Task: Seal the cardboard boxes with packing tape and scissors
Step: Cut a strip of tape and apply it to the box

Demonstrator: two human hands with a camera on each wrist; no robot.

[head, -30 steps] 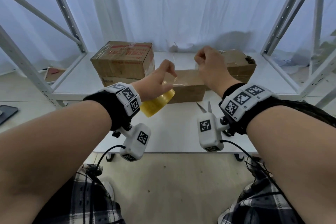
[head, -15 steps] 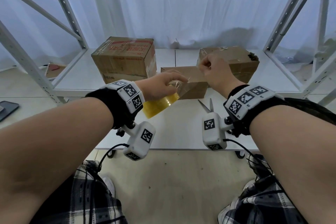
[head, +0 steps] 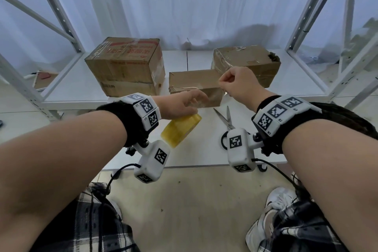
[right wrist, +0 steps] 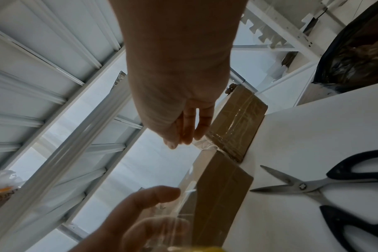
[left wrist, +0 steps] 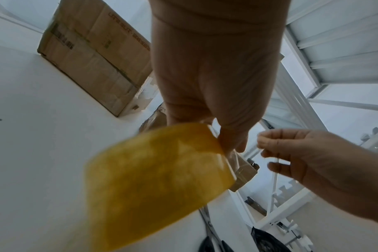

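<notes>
The left hand grips the yellow tape roll, its fingers curled around it. The right hand pinches the free clear tape end, stretched between both hands over the small box. The scissors lie below the right fingers, apart.

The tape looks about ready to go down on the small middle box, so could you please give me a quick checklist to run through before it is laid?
1. Left hand holds the tape roll: ok.
2. Right hand pinches the free end of the pulled strip: ok.
3. Strip spans the small middle box, between the hands: ok.
4. Strip free of twists or folds: cannot tell, it is clear and hard to see.
5. Scissors lie open on the table, beside the right hand: ok.
6. Flaps of that box lie closed: ok.
</notes>
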